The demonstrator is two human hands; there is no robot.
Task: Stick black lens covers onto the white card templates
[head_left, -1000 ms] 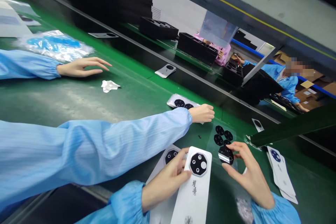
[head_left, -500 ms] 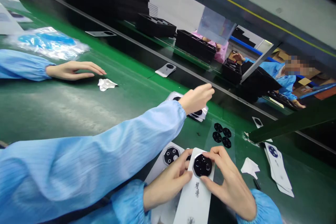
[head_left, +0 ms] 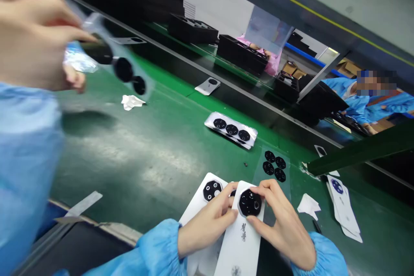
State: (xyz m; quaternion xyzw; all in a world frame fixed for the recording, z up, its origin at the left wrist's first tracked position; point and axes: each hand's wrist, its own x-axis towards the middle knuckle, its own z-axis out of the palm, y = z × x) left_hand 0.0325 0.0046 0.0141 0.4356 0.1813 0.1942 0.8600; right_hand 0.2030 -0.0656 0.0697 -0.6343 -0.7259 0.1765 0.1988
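Note:
A white phone back panel [head_left: 241,241] with a black eight-sided camera lens cover [head_left: 250,202] is held between my hands, tilted up at the bottom centre. My left hand [head_left: 210,226] grips its left edge, the thumb lying on the face. On the other side my right hand [head_left: 283,226] pinches round the lens cover, thumb below and fingertips above it. Under my left hand, another white panel [head_left: 200,198] with ringed camera holes lies partly hidden. Behind the held panel rests a clear sheet with several black lens covers [head_left: 274,165].
A stack of lens-cover strips [head_left: 231,130] lies farther back. White panels [head_left: 344,209] and crumpled paper [head_left: 308,205] are to the right, near a slanting green post [head_left: 355,151]. A co-worker's blurred hand [head_left: 35,34] carries a clear strip of black lens covers [head_left: 124,70] at upper left.
The co-worker's arm that reached across in front of me has swung to the upper left, now carrying a lens-cover strip. The strip stack is uncovered. My hands and the held panel have barely moved.

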